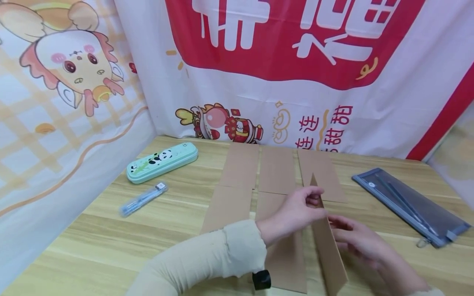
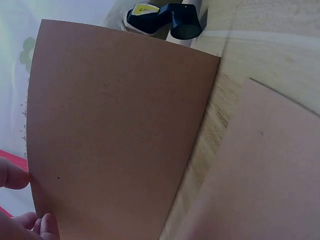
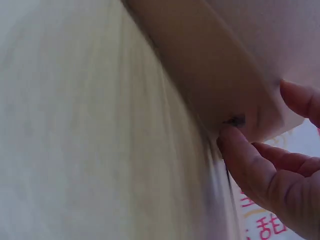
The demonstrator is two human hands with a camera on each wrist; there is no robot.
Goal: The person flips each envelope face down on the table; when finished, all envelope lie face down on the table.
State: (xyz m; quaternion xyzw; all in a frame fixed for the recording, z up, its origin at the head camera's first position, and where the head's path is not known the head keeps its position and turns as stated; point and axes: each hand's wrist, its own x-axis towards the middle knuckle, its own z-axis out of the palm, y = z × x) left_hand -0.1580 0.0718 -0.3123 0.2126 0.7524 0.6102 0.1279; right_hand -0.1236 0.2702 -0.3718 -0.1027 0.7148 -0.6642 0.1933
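Near the right front of the table, a thin brown rectangular card [image 1: 327, 250] stands tilted up on its long edge. My left hand [image 1: 296, 213] pinches its upper edge; in the left wrist view, the left fingertips [image 2: 48, 227] lie at the card's left edge. On the card's right side is my right hand [image 1: 363, 242], its fingers loosely bent. In the right wrist view, a right fingertip [image 3: 232, 137] touches the card [image 3: 210, 70] beside a small dark mark, with the thumb apart near another edge. Another brown card [image 1: 285, 263] lies flat below my left forearm.
Several matching brown cards lie in rows, including a back-right card [image 1: 326, 168] and a back-left card [image 1: 240, 164]. On the left are a mint panda pencil case [image 1: 163, 162] and a clear pen pack [image 1: 143, 200]. A grey mesh zip pouch [image 1: 418, 205] lies right. A printed cloth [image 1: 229, 94] hangs behind.
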